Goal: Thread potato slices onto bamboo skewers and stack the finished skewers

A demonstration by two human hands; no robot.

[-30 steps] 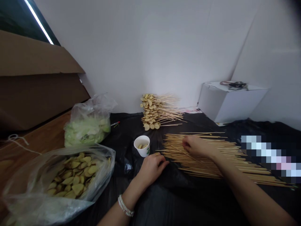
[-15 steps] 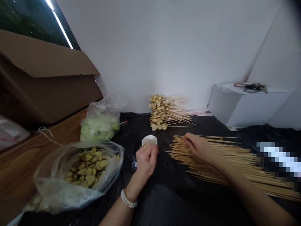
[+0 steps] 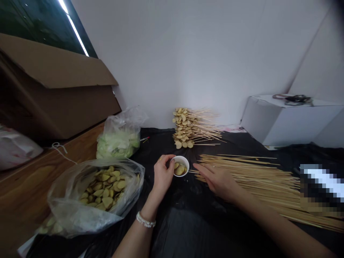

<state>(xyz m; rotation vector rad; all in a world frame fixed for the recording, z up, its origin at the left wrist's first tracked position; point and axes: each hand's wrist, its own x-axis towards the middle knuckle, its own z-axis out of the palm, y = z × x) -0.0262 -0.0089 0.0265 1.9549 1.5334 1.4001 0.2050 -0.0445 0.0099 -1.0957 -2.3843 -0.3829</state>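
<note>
Left hand (image 3: 162, 175) has shifted onto the paper cup (image 3: 182, 159), and the cup has come nearer the skewers (image 3: 258, 179) with its mouth turned toward us. Thumb and fingers pinch it at the left rim. Inside we count several yellow slices (image 3: 179, 169), overlapping; how many lie beneath we cannot tell. Whether its base is clear of the black sheet (image 3: 182, 222) we cannot tell either.

Right hand (image 3: 221, 181) sits over the left ends of the skewers, index finger stretched toward the cup, the other fingers bent under. Skewer tips poke out just beyond (we cannot tell whether any is pinched).

On handling, our judgement: a light grip is best, since a thin wall would likely buckle. Tilt enough to keep the slices in sight, not so far that they slide over the rim. Right fingertips should keep off the skewer points and lift one at a time.

Compared with a second ago: the left hand then lay flat near the skewer ends, apart from the cup, which stood more upright; the right hand was curled farther up the pile. Our view has swung too. Behind, the loaded skewers (image 3: 184, 127) look unchanged; so does the clear bag (image 3: 80, 224) of slices at left.
</note>
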